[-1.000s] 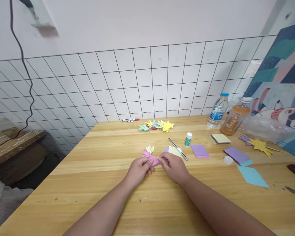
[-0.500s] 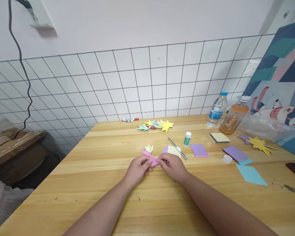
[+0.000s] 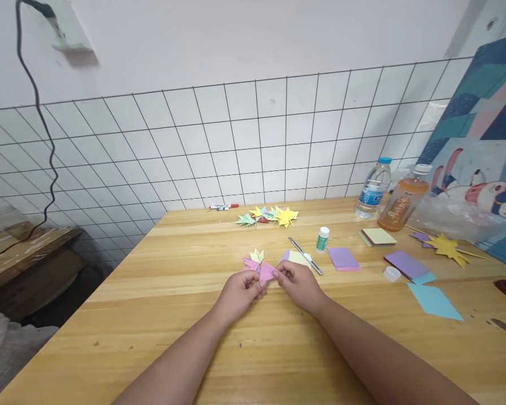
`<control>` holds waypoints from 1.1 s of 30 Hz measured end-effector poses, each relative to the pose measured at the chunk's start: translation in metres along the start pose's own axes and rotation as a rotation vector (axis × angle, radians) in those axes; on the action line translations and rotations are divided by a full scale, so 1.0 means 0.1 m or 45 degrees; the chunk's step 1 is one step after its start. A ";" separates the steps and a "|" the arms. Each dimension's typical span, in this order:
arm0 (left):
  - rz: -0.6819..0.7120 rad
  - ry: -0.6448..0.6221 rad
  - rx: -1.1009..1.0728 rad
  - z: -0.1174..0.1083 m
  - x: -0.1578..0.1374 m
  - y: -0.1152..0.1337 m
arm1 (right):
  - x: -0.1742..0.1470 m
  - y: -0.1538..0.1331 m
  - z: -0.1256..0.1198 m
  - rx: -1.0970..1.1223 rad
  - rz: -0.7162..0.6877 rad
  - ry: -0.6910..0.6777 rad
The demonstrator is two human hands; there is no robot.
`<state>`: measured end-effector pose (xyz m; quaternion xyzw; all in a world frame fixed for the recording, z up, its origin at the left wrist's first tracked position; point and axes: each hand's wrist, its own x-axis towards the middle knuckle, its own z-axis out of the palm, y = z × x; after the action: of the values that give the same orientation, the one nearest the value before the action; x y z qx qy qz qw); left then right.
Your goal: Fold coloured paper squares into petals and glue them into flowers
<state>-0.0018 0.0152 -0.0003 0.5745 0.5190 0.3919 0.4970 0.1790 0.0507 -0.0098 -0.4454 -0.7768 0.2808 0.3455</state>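
Between my two hands is a small piece of folded pink paper [image 3: 267,272], shaped roughly like a triangle. My left hand [image 3: 240,293] pinches its left side with thumb and fingers. On the right, the fingertips of my right hand [image 3: 298,285] grip its other edge. Just beyond the left fingers lie folded paper pieces, a cream one [image 3: 257,256] and a pink one [image 3: 248,263]. A cream paper sheet [image 3: 298,259] sticks out past my right hand, with a craft knife [image 3: 305,256] resting across it.
A glue stick [image 3: 322,239] stands upright beyond the knife. Purple paper squares [image 3: 343,259], a white cap [image 3: 392,274] and a blue sheet [image 3: 435,301] lie to the right. Paper leaves [image 3: 274,215] and markers [image 3: 224,207] are at the back. A water bottle [image 3: 373,188] and an orange drink bottle [image 3: 405,198] stand back right.
The pink paper between my hands has been turned up and now shows a flat triangular face. My right hand has shifted slightly right; the other things stay where they were.
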 end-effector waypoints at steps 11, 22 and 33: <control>0.038 -0.050 0.180 0.01 -0.01 0.01 | -0.04 -0.12 -0.05 0.143 -0.068 -0.017; 0.101 -0.069 0.181 -0.01 -0.03 -0.03 | -0.04 -0.06 -0.03 0.094 -0.008 0.071; 0.090 -0.158 0.096 -0.03 -0.05 0.03 | -0.05 -0.09 -0.06 0.113 0.003 0.067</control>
<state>-0.0045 0.0110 0.0037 0.6339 0.4810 0.3530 0.4921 0.1809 0.0428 -0.0012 -0.4376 -0.7538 0.3037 0.3849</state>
